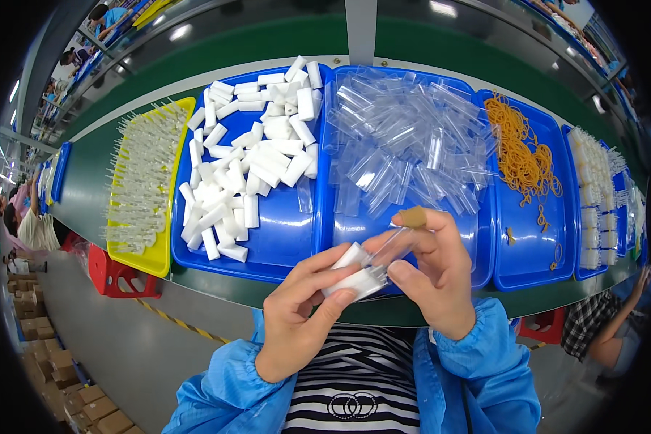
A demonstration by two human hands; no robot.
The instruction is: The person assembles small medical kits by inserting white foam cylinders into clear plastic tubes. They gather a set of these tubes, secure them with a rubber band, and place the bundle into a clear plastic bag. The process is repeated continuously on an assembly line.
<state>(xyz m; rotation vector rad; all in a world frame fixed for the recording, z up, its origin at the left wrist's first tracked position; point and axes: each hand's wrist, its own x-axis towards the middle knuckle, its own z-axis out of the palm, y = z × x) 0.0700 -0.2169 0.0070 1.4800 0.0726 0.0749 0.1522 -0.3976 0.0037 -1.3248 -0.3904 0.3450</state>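
My left hand [304, 312] is closed around white foam-like pieces [356, 282], held at the near edge of the blue trays. Clear tips stick out of their right end. My right hand [438, 278] pinches a clear plastic sleeve [396, 246] between thumb and fingers; the sleeve's lower end meets the white pieces. Whether it is around them or only against them, I cannot tell. A tan finger cot [413, 216] covers one right fingertip. Ahead on the left, a blue tray [267, 269] holds many loose white pieces [275, 155]. Beside it, another blue tray [452, 226] carries a heap of clear sleeves [394, 126].
At the left, a yellow tray [168, 249] holds rows of thin clear parts. Orange rubber bands [517, 145] lie in a blue tray [513, 271] to the right, with bundled white pieces [599, 188] farther right. A red stool [117, 277] stands below the green table [79, 189].
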